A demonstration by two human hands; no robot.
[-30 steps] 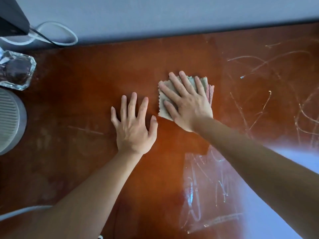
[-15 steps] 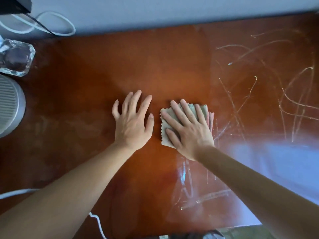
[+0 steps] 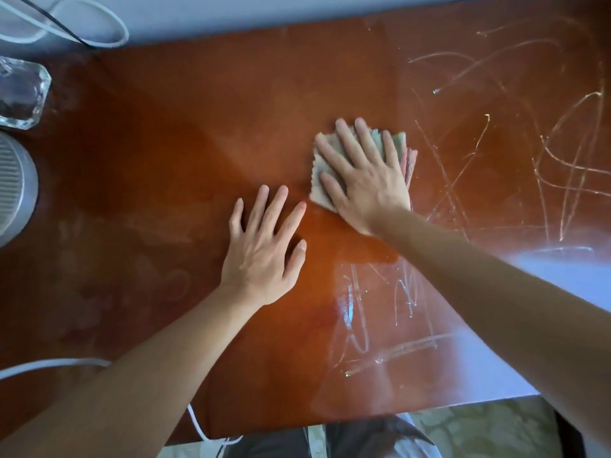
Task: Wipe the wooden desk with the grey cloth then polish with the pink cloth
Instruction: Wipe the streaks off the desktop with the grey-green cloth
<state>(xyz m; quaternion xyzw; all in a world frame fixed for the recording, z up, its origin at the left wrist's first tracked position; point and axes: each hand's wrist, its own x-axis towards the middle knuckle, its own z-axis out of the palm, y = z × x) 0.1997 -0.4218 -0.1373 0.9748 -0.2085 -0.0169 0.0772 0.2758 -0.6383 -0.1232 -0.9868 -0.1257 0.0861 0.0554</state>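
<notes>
The folded grey cloth lies flat on the reddish wooden desk, a little right of centre. My right hand presses down on it with straight, spread fingers. A pink cloth edge peeks out from under the grey cloth at its right side. My left hand rests flat on the bare wood just left of and nearer than the cloth, fingers spread and holding nothing.
A clear glass object and a round grey ribbed device sit at the desk's left edge. White cables loop at the back left, another cable at the front left. Pale streaks mark the right half.
My right hand slid the cloth toward me, then back away from me toward the wall. My left hand stayed flat on the wood beside it.
</notes>
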